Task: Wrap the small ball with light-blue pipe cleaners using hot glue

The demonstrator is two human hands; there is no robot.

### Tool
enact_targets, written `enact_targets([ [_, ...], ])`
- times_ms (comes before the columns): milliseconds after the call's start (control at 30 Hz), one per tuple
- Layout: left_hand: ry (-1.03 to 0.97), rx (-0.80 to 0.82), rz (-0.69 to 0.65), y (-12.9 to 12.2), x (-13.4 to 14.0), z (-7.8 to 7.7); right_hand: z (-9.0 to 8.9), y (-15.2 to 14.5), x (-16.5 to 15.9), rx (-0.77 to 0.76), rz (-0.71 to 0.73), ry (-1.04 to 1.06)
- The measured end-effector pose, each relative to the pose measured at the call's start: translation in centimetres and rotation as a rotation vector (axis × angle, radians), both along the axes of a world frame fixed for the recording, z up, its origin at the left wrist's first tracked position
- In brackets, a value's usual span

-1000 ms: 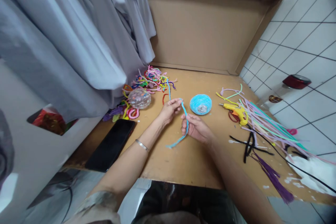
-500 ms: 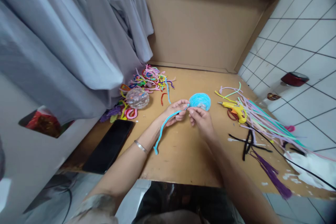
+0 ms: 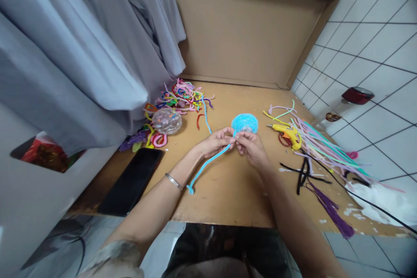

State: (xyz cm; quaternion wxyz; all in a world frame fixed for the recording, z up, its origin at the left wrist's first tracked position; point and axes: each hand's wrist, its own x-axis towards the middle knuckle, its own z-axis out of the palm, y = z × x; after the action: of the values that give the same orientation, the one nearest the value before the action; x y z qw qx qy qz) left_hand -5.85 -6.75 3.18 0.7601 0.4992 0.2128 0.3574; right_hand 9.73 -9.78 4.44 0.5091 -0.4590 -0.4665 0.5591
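And the hands are coming together now: a second ago they were working apart along the blue stem (image 3: 208, 163), with its free end hanging past the right hand; now that tail is trailing the other way, down beside the left wrist, finishing in a small bent crook.

The left hand (image 3: 219, 142) is pinching the stem near its upper end, thumb and fingertips pressing in with no visible gap. The right hand (image 3: 251, 147) is meeting it there, its own thumb and finger closing on the same short stretch — fingertips almost touching, so exactly where one grip is ending and the other beginning is hard to tell. For the work in hand, that is putting all the handling at one spot and leaving the long tail loose.

Just beyond the fingers, the blue coiled dish (image 3: 244, 120) is sitting on the table (image 3: 221, 200), a silvery patch showing at its near side. The fingertips are overlapping its edge from this angle — whether they are touching it isn't clear.

Over on the right, the yellow glue gun (image 3: 291, 135) is lying beside the loose pastel stems (image 3: 325, 143); on the left, a clear ball (image 3: 167, 120) is resting near the tangled pile (image 3: 185, 93).
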Motion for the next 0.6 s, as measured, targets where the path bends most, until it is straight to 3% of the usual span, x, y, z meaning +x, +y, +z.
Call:
enact_targets([
  [233,0.194,0.062,0.129,0.2,-0.1,0.2,-0.4,0.6,0.2,0.279,-0.172,-0.273],
  [433,0.158,0.144,0.04,-0.5,0.2,0.8,0.2,1.0,1.6,0.416,-0.321,-0.419],
  [600,0.168,0.114,0.141,-0.8,0.9,0.8,0.6,0.4,1.3,0.432,-0.236,-0.377],
])
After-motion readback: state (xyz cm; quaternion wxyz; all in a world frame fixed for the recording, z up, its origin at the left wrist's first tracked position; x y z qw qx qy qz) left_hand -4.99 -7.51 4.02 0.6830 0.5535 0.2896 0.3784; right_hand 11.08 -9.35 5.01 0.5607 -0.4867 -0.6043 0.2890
